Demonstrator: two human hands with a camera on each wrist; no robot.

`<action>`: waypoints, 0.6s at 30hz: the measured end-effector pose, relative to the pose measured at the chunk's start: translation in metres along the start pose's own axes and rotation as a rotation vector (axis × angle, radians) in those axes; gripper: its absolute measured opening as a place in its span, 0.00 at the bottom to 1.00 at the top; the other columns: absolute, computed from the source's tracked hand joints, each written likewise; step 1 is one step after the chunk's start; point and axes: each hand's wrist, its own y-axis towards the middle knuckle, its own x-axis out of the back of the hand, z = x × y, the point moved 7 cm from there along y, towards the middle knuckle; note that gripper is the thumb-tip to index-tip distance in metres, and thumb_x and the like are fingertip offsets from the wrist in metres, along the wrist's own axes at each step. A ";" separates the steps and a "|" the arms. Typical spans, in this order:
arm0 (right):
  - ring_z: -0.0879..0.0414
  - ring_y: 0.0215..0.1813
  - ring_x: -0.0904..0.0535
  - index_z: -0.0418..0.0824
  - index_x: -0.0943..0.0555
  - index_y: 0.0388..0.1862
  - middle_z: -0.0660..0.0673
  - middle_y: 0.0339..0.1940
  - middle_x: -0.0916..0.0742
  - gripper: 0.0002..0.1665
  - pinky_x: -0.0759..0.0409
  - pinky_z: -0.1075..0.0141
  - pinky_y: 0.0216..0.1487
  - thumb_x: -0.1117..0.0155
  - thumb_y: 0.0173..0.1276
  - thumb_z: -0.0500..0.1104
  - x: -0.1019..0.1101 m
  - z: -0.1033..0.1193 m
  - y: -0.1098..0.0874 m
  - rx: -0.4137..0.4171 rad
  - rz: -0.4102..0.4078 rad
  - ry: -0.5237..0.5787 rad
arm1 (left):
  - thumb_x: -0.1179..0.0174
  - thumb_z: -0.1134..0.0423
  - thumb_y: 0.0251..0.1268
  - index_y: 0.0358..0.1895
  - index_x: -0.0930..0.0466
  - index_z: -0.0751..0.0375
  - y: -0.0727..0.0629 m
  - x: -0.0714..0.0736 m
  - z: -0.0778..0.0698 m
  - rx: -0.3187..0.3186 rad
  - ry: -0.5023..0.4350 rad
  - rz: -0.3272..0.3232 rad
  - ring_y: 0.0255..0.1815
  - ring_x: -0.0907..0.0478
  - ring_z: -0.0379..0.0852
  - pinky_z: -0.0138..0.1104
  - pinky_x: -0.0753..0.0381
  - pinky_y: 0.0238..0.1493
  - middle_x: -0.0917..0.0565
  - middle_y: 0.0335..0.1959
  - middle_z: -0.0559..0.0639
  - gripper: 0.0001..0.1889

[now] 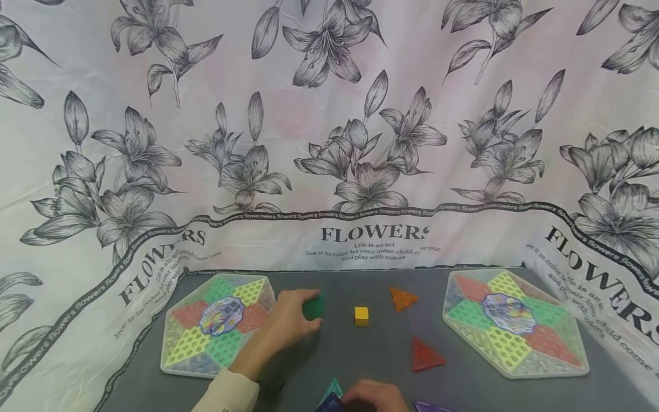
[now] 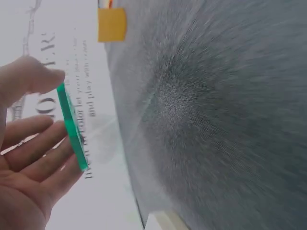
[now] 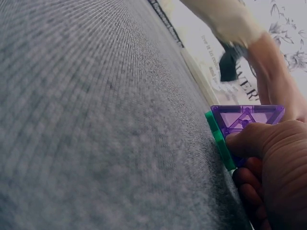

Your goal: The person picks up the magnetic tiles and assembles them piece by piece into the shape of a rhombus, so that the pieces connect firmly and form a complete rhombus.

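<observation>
Over the middle left of the table, my left hand (image 1: 285, 320) pinches a green magnetic tile (image 1: 314, 307) between thumb and fingers. That tile shows edge-on in the left wrist view. At the near edge of the head view, my right hand (image 1: 376, 396) grips a purple triangular magnetic tile (image 3: 247, 114) with its thumb on the face. A green tile (image 3: 220, 140) stands against the purple one's edge in the right wrist view; whether they are joined I cannot tell. Right of my left hand sits a yellow cube (image 1: 361, 316).
Farther right lie an orange triangular tile (image 1: 404, 298) and a red triangular tile (image 1: 426, 355). Another purple tile (image 1: 431, 407) is cut off at the bottom. Hexagonal game boards flank the area, one on the left (image 1: 177, 348) and one on the right (image 1: 561, 368). A flower-printed cloth (image 1: 257, 243) hangs behind.
</observation>
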 end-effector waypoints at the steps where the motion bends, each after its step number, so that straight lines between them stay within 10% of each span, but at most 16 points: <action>1: 0.71 0.46 0.16 0.39 0.11 0.51 0.45 0.42 0.08 0.09 0.15 0.70 0.41 0.27 0.74 0.38 0.000 0.000 -0.001 0.006 -0.006 -0.008 | 0.21 0.64 0.61 0.67 0.15 0.67 -0.007 0.002 -0.003 -0.019 -0.006 0.005 0.45 0.14 0.47 0.32 0.15 0.37 0.09 0.57 0.60 0.30; 12: 0.72 0.43 0.16 0.43 0.10 0.47 0.52 0.40 0.08 0.07 0.14 0.70 0.38 0.23 0.72 0.40 -0.001 -0.001 0.000 -0.042 -0.061 0.018 | 0.18 0.61 0.57 0.63 0.12 0.64 -0.085 -0.006 -0.013 -0.227 0.001 0.187 0.55 0.12 0.41 0.35 0.11 0.55 0.08 0.57 0.52 0.29; 18: 0.73 0.41 0.17 0.45 0.09 0.45 0.57 0.39 0.09 0.05 0.14 0.70 0.37 0.23 0.72 0.40 -0.001 0.001 0.001 -0.070 -0.084 0.028 | 0.19 0.62 0.61 0.64 0.13 0.56 -0.107 -0.027 -0.005 -0.151 -0.052 0.384 0.53 0.18 0.29 0.31 0.14 0.54 0.10 0.58 0.41 0.27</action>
